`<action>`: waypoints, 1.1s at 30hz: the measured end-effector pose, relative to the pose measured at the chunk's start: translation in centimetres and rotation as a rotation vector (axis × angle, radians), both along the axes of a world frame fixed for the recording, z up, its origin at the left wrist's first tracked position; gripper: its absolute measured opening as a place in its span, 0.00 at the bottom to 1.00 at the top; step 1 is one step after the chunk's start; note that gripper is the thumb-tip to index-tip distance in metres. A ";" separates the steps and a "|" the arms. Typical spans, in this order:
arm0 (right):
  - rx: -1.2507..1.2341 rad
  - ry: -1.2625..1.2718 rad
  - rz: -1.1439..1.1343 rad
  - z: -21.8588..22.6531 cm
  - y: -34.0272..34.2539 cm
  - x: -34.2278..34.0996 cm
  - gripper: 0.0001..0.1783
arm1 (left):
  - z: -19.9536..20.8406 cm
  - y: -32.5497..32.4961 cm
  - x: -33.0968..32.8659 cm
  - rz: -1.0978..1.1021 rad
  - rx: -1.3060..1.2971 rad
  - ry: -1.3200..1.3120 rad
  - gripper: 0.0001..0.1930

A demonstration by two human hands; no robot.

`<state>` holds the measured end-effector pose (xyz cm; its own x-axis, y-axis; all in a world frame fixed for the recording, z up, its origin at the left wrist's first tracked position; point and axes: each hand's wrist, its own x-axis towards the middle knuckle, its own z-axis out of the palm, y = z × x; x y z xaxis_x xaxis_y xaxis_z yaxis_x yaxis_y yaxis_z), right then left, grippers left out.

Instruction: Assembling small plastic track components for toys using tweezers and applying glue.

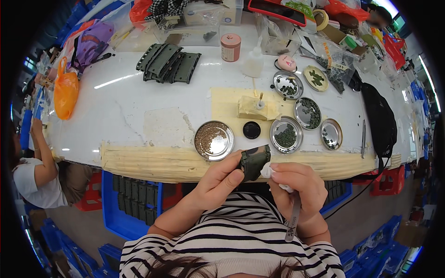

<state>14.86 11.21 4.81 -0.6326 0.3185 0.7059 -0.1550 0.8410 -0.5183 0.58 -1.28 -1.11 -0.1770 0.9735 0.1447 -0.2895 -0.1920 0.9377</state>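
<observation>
Over the front edge of the table, my left hand [216, 183] grips a curved dark green plastic part [255, 163] with a brownish patch, its thumb along the near side. My right hand [302, 185] pinches a crumpled white wipe [267, 170] against the part's right edge. Metal tweezers [293, 217] are tucked in that same hand, pointing down toward my striped shirt. Just beyond the hands stand a round tin of tiny brass-coloured pieces [214, 140] and a tin of small green pieces [286, 135]. Between these tins lies a black round cap [251, 130].
Green plastic parts [168, 63] lie stacked at the back left. A taped block [256, 108], a squeeze bottle [253, 62] and a pink canister [230, 47] stand mid-table. More tins [307, 113] are at right, near a black bag [378, 120]. At left sits another person [41, 180].
</observation>
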 end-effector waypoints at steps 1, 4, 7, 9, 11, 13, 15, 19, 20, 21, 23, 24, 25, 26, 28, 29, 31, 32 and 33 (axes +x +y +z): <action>0.057 -0.008 -0.012 0.0 0.1 -0.1 0.17 | 0.0 0.0 0.0 -0.002 0.007 -0.013 0.27; 0.191 -0.038 -0.017 -0.4 0.2 -0.3 0.22 | 0.1 0.0 0.0 -0.010 0.011 0.017 0.27; 0.319 -0.111 -0.054 -0.9 0.1 -0.5 0.24 | 0.1 -0.2 -0.3 -0.015 -0.005 0.130 0.27; 0.306 -0.174 -0.034 -0.6 -0.3 -0.1 0.23 | -0.4 -0.1 -0.3 -0.018 0.025 0.115 0.27; 0.268 -0.219 0.015 -0.4 -0.3 0.4 0.22 | -0.5 0.0 -0.3 -0.016 0.046 0.039 0.27; 0.218 -0.160 0.015 -0.4 -0.6 0.8 0.22 | -0.3 0.0 -0.1 -0.014 0.059 -0.094 0.27; 0.207 -0.111 0.004 -0.3 -0.6 0.9 0.22 | -0.4 0.2 0.0 -0.023 0.054 -0.173 0.28; 0.247 -0.087 -0.035 0.0 -0.5 0.7 0.22 | -1.0 0.0 -0.1 -0.052 0.037 -0.129 0.28; 0.253 -0.094 -0.042 0.0 -0.5 0.5 0.22 | -1.0 0.0 -0.2 -0.061 0.034 -0.097 0.28; 0.275 -0.110 -0.037 0.0 -0.3 0.3 0.22 | -0.9 0.0 -0.3 -0.071 0.031 -0.063 0.28; 0.318 -0.140 -0.026 -0.2 -0.1 0.0 0.23 | -0.8 0.1 -0.4 -0.074 0.032 -0.024 0.28; 0.363 -0.173 -0.029 -0.4 -0.3 -0.1 0.23 | -0.8 0.1 -0.3 -0.070 0.035 -0.018 0.28; 0.324 -0.203 0.009 -0.2 -0.3 0.1 0.22 | -0.7 0.2 -0.3 -0.066 0.038 -0.012 0.28; 0.285 -0.232 0.046 0.2 -0.3 0.3 0.22 | -0.5 0.4 -0.3 -0.068 0.052 -0.066 0.29; 0.224 -0.207 0.041 0.4 -0.4 0.7 0.20 | -0.3 0.3 -0.2 -0.059 0.080 -0.178 0.29; 0.200 -0.152 -0.011 0.4 -0.3 1.1 0.19 | -0.4 0.3 -0.2 -0.071 0.067 -0.222 0.29; 0.162 -0.089 -0.156 0.9 0.1 1.7 0.16 | -0.6 0.1 -0.2 -0.084 0.040 -0.312 0.29; 0.132 -0.108 -0.236 1.3 0.3 2.1 0.15 | -0.7 -0.1 -0.2 -0.087 0.046 -0.324 0.29; 0.105 -0.128 -0.327 1.6 0.6 2.6 0.13 | -0.8 0.0 -0.2 -0.099 0.053 -0.336 0.30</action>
